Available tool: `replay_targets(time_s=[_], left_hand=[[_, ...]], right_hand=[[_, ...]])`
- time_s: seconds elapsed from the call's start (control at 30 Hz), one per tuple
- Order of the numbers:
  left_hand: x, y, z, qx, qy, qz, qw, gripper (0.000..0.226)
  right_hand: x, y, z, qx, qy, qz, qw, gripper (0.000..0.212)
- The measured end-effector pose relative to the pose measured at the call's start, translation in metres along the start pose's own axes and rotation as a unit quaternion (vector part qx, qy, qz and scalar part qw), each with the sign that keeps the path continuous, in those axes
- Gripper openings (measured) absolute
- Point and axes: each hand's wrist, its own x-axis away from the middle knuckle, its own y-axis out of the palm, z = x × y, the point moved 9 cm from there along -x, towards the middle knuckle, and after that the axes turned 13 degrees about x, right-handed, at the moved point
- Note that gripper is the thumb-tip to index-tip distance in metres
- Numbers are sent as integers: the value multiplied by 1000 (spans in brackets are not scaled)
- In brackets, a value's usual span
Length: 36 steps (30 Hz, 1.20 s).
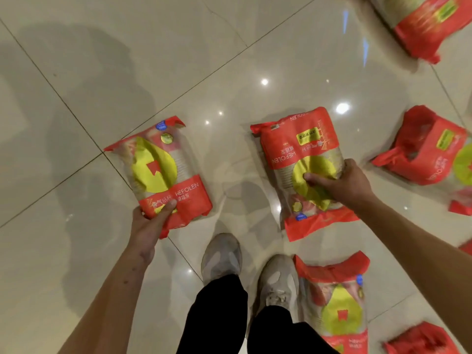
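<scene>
1. The left hand (149,223) grips the near end of the left pack (163,169), a red and yellow bag of stacked cups; the thumb lies across the red band on top; the fingers are hidden beneath the bag.
2. The right hand (344,183) grips the right pack (301,154) across its middle; the thumb presses on the yellow disc; the fingers (348,163) curl round the far edge, their tips out of sight.
3. Both packs sit out ahead of the shoes (222,254), well apart from each other, over the tiled floor (102,72); whether either one touches the floor cannot be told.
4. The right pack's print reads upside down; beyond "WEFOLEN" the lettering on both is too blurred to read.
5. A third pack (334,310) lies on the floor just beside the right shoe; the bottom edge cuts off its lower end.
6. A fourth pack (424,154) lies to the right, cut by the right edge; a fifth pack (421,26) in the top corner is blurred and partly out of frame; a red bag (421,341) in the bottom right corner shows too little to make out.
</scene>
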Motion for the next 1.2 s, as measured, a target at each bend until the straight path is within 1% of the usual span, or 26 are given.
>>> replay_targets(time_s=[0.07, 0.1, 0.13, 0.23, 0.3, 0.4, 0.47, 0.57, 0.63, 0.7, 0.77, 0.9, 0.97, 1.07, 1.2], left_hand=[[4, 2, 5, 8, 13, -8, 1000, 51], [8, 4, 8, 11, 18, -12, 1000, 44], [13, 5, 12, 11, 22, -14, 1000, 44], [34, 0, 24, 16, 29, 4, 999, 57], [53, -3, 34, 15, 31, 5, 999, 59], [92, -7, 64, 6, 41, 5, 999, 61], [124, -9, 88, 8, 47, -4, 999, 62], [189, -8, 141, 15, 76, -31, 997, 62], [239, -9, 179, 16, 78, -52, 995, 59], [292, -8, 221, 16, 85, -78, 993, 55], [344, -9, 263, 18, 110, -95, 989, 54], [466, -10, 346, 21, 160, -152, 975, 55], [529, -12, 377, 10, 181, -185, 966, 55], [620, -24, 424, 26, 233, -195, 952, 57], [724, -34, 465, 43, 282, -216, 934, 59]], right_hand=[[8, 8, -3, -53, 2, 3, 999, 86], [12, 11, -5, -69, 0, 7, 998, 84], [18, 11, -8, -74, -6, 12, 997, 84], [35, 1, -16, -47, -19, 29, 998, 81], [52, -13, -24, -14, -30, 24, 999, 80], [83, -48, -37, 9, -52, 20, 998, 81], [110, -77, -45, -9, -58, 20, 998, 78], [164, -135, -56, -94, -61, 28, 993, 74], [207, -178, -63, -153, -62, 26, 986, 71], [250, -225, -67, -202, -74, 37, 976, 77], [293, -272, -66, -235, -83, 52, 967, 82], [384, -371, -48, -270, -82, 87, 956, 85], [434, -420, -40, -282, -91, 101, 950, 81], [514, -496, -24, -319, -108, 146, 930, 72], [629, -572, 7, -387, -110, 224, 888, 64]])
